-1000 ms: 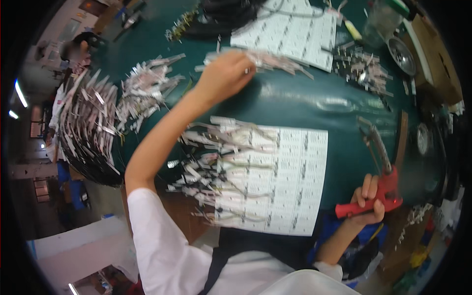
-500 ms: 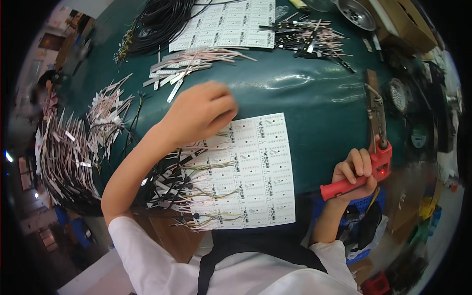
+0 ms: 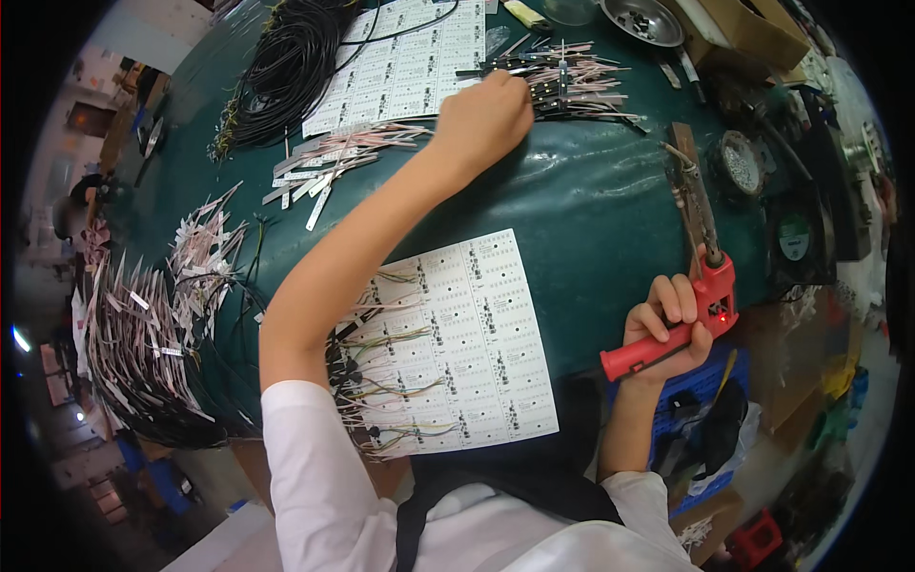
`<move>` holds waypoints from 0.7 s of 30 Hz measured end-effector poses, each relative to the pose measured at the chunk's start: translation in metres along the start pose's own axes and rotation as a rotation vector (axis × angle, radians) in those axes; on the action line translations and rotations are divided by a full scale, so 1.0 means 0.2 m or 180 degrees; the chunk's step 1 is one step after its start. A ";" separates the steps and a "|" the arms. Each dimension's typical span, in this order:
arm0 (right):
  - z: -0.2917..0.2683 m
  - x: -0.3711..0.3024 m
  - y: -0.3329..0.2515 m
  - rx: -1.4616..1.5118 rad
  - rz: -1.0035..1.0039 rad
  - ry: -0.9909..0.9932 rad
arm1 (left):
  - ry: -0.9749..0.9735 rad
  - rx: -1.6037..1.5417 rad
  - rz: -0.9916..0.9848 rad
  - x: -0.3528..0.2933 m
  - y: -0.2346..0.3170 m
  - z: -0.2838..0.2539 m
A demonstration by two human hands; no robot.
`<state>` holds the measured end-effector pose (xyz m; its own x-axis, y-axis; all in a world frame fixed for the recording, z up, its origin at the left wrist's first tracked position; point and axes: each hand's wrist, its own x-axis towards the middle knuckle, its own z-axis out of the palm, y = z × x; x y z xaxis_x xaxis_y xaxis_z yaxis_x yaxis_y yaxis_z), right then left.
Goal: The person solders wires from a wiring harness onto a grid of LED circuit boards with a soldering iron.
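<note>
My left hand (image 3: 482, 118) reaches far forward to a pile of black and pinkish strips with leads (image 3: 581, 84). Its fingers are curled in at the left end of that pile, and what lies between them is hidden. In my right hand (image 3: 670, 315) is a red-handled soldering gun (image 3: 717, 281), its metal end pointing away from me and a small red light glowing on its body. A white panel of circuit boards (image 3: 519, 357) lies in front of me, with thin coloured wires (image 3: 405, 386) along its left part.
A coil of black cable (image 3: 295, 71) lies far left beside another white panel (image 3: 405, 71). Pinkish leads with white ends (image 3: 329, 162) lie before it; more bundles (image 3: 138, 334) lie at left. A metal bowl (image 3: 643, 19), a round tin (image 3: 739, 164) and a blue basket (image 3: 710, 400) are at right.
My left hand has moved from above the panel's top left, forward and right to the black strips. My right hand keeps hold of the soldering gun. The view has shifted a little.
</note>
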<state>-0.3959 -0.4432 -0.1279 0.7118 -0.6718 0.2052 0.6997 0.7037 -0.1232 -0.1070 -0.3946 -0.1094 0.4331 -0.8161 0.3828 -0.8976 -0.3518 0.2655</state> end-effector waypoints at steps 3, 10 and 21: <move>0.00 0.00 0.00 -0.0028 0.0026 0.0010 | -0.0193 -0.0500 0.0176 -0.14 -0.08 -0.22; 0.00 -0.01 0.00 -0.0236 0.0166 0.0071 | -0.1930 0.0298 -0.0976 -0.65 -0.28 -0.78; 0.09 -0.09 0.00 -0.2110 0.0361 0.0072 | -0.0788 -0.0072 0.0777 -0.72 -0.23 -0.51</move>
<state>-0.4094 -0.4270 -0.1141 0.7791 -0.6119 0.1363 0.5053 0.4842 -0.7143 -0.1202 -0.2150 -0.0860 0.1702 -0.9623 0.2119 -0.9690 -0.1244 0.2133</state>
